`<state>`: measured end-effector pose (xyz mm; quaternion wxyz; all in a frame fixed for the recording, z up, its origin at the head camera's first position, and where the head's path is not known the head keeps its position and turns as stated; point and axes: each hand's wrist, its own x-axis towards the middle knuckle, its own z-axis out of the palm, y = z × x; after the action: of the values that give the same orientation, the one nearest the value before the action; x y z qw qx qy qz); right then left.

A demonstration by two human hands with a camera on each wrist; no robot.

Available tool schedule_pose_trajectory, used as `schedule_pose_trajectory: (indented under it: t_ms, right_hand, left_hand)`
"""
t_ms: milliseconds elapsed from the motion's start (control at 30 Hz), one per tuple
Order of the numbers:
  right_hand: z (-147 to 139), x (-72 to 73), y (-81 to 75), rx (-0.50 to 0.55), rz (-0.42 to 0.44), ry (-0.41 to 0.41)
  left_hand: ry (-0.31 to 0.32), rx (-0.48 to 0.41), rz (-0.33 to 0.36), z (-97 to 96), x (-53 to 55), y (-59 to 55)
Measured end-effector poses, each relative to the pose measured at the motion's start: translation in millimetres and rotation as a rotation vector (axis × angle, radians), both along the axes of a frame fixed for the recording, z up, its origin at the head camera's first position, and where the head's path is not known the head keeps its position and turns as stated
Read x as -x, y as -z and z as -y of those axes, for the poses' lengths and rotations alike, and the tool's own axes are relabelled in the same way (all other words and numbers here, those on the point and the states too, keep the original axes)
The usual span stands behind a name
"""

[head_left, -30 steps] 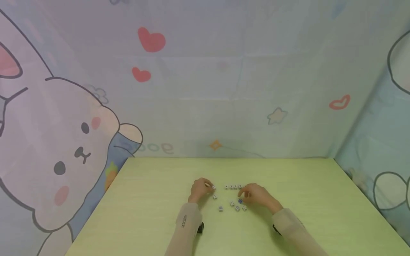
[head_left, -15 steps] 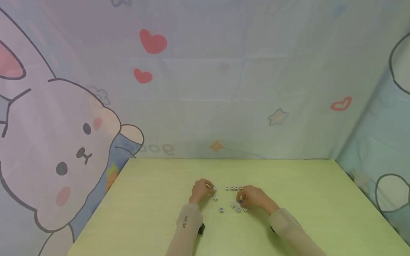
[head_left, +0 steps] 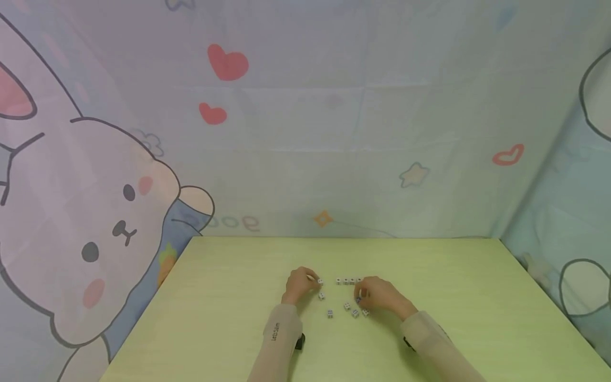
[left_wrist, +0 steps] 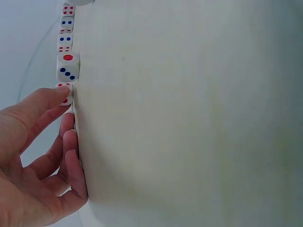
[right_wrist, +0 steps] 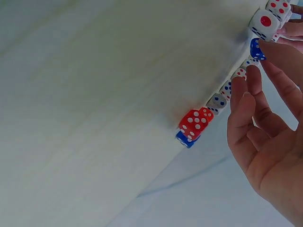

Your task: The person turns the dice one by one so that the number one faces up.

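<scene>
A white die [left_wrist: 65, 97] with red pips is pinched between the thumb and index finger of my left hand [head_left: 300, 283], at the left on the table. Just in front of that hand lies another white die [head_left: 322, 296]. My right hand [head_left: 382, 294] pinches a blue die [right_wrist: 256, 49] between thumb and index finger, its other fingers loosely curled. Beyond it, a row of white dice [head_left: 346, 281] runs between the hands, its right end hidden by the right hand. Nearer the person sit several loose white dice [head_left: 355, 313].
Red dice [right_wrist: 194, 124] and another blue die [right_wrist: 187, 140] stand at the row's far end in the right wrist view; the right hand covers them in the head view. A pale yellow-green table [head_left: 229, 302] meets a cartoon-printed cloth [head_left: 305, 132] behind.
My right hand has come in slightly to the left and taken the blue die between its fingertips. The left hand has stayed at its white die. The head view has shifted slightly.
</scene>
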<state>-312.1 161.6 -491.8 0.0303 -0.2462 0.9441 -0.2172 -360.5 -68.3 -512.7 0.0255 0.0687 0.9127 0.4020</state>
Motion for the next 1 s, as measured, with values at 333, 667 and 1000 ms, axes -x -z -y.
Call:
schedule_pose_trajectory:
  t_ms: [333, 667, 1000]
  right_hand:
    - [-6.1, -1.9, -0.2, 0.032, 0.006, -0.01]
    - [-10.3, -0.3, 3.6, 0.022, -0.016, -0.017]
    - [-6.8, 1.4, 7.6, 0.009, 0.004, -0.004]
  left_hand:
    - [-0.009, -0.005, 0.013, -0.2, -0.1, -0.4]
    - [-0.006, -0.009, -0.001, -0.4, -3.5, -4.7]
    - [-0.018, -0.014, 0.024, -1.8, -4.0, -4.9]
